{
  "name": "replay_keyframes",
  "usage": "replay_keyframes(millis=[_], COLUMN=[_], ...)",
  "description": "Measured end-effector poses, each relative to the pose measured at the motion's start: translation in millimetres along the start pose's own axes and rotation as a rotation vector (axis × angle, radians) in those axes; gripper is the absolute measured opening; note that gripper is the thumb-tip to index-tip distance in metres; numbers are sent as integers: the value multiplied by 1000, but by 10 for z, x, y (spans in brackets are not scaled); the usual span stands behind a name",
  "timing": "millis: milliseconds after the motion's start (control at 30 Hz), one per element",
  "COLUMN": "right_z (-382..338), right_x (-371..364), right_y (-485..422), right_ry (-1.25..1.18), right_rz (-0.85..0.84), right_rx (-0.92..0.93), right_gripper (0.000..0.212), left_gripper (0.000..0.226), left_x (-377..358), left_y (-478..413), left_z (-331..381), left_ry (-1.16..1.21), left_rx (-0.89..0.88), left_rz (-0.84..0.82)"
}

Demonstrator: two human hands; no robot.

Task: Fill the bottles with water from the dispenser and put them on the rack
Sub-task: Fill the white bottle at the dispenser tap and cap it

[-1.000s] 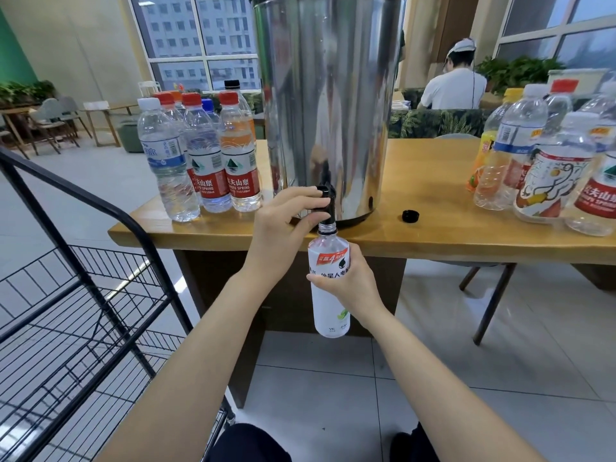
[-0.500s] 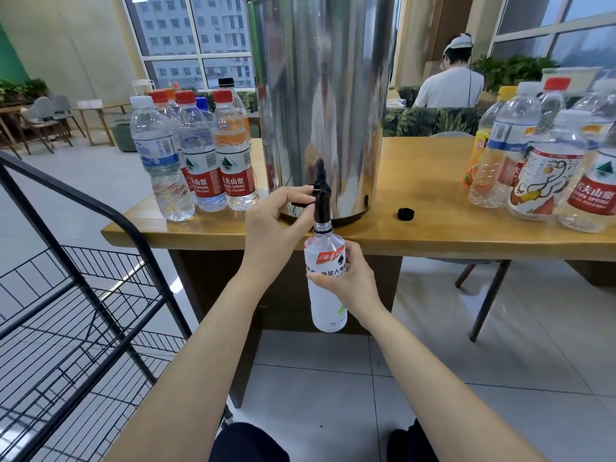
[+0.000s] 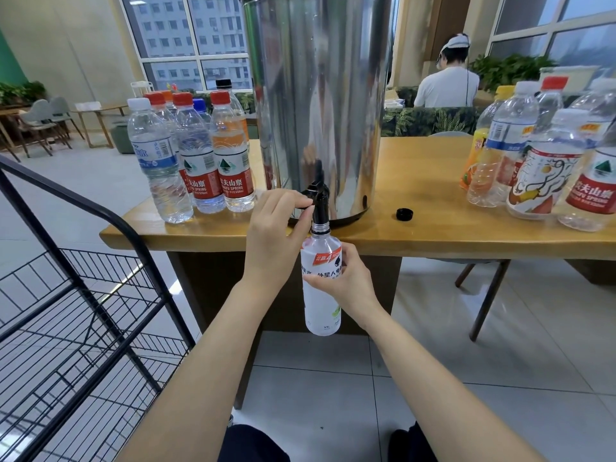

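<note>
A tall steel water dispenser (image 3: 316, 95) stands on the wooden table (image 3: 416, 235), its black tap (image 3: 319, 201) hanging over the front edge. My right hand (image 3: 343, 278) grips a white-labelled bottle (image 3: 321, 295) upright with its open neck right under the spout. My left hand (image 3: 276, 228) pinches the tap's lever from the left side. The bottle's black cap (image 3: 404, 214) lies on the table to the right of the dispenser. A black wire rack (image 3: 66, 295) stands at the lower left.
Several capped bottles (image 3: 196, 155) stand left of the dispenser, and several more bottles (image 3: 546, 161) stand at the table's right end. A person in a white shirt (image 3: 446, 85) sits behind the table. Chair legs (image 3: 483, 295) show under the table on the right.
The tap lever has swung from upright to forward under my left fingers. The bottle stays under the spout in my right hand.
</note>
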State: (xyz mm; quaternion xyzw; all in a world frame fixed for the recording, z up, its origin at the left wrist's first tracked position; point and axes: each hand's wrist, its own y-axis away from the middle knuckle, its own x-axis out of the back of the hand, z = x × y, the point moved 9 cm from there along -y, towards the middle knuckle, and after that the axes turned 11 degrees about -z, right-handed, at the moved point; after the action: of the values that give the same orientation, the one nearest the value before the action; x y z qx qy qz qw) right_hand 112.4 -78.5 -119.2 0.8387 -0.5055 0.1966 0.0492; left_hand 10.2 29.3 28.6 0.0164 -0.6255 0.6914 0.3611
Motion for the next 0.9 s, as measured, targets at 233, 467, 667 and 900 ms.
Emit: replay_keyframes(millis=[233, 467, 667, 900], right_z=[-46, -46, -49, -49], right_x=[11, 45, 62, 59], right_y=[27, 21, 20, 21], right_ry=[2, 22, 40, 25], right_rz=[0, 18, 25, 22], right_rx=[12, 17, 9, -5], right_gripper=[71, 69, 74, 69], left_gripper=[15, 15, 15, 13], left_x=[6, 3, -1, 1], left_y=[3, 10, 19, 19], left_z=[10, 12, 9, -1], left_ry=[-5, 12, 18, 21], left_rx=[-7, -2, -1, 2], left_rz=[14, 16, 31, 35])
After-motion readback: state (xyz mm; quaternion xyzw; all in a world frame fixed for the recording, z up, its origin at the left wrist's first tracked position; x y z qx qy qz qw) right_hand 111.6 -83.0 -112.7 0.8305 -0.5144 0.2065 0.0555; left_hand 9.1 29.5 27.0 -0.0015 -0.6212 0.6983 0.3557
